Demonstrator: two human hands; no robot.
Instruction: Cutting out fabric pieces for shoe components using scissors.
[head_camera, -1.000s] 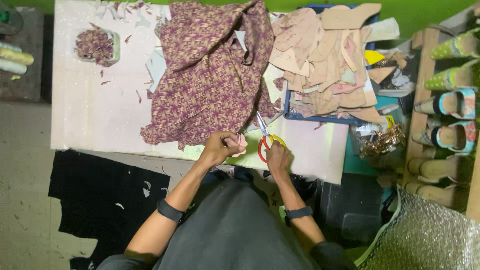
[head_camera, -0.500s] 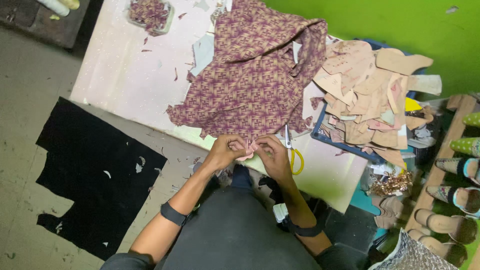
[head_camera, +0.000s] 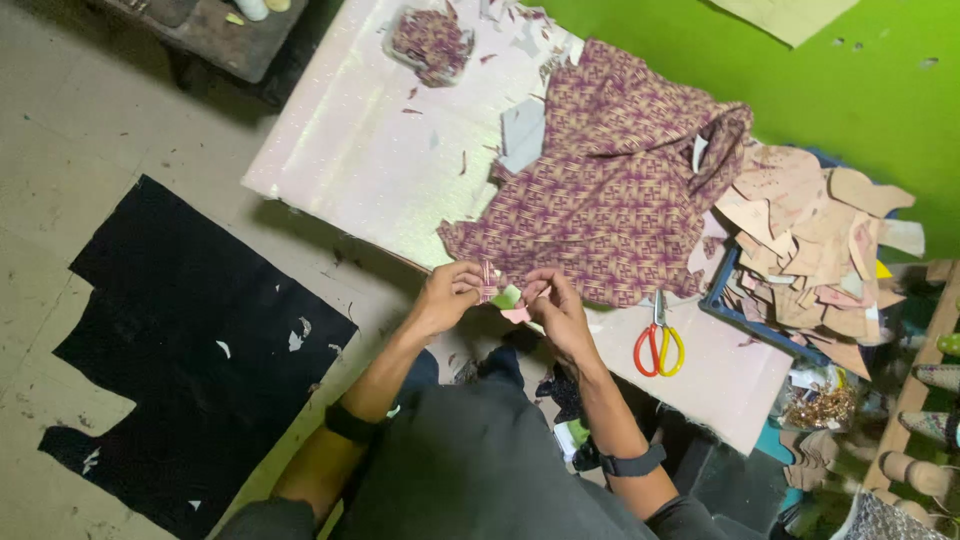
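Hands pinching small fabric scraps at the near table edge.

Your left hand (head_camera: 447, 296) pinches a narrow patterned fabric strip (head_camera: 487, 281), upright between its fingertips; your right hand (head_camera: 556, 305) pinches a small pink cut piece (head_camera: 517, 314) just beside it, both over the edge of the pale table (head_camera: 370, 160). The large purple patterned cloth (head_camera: 610, 190) lies just behind, the orange-handled scissors (head_camera: 657, 342) to your right. Held so lightly over the edge, either scrap could likely slip and drop to the floor.
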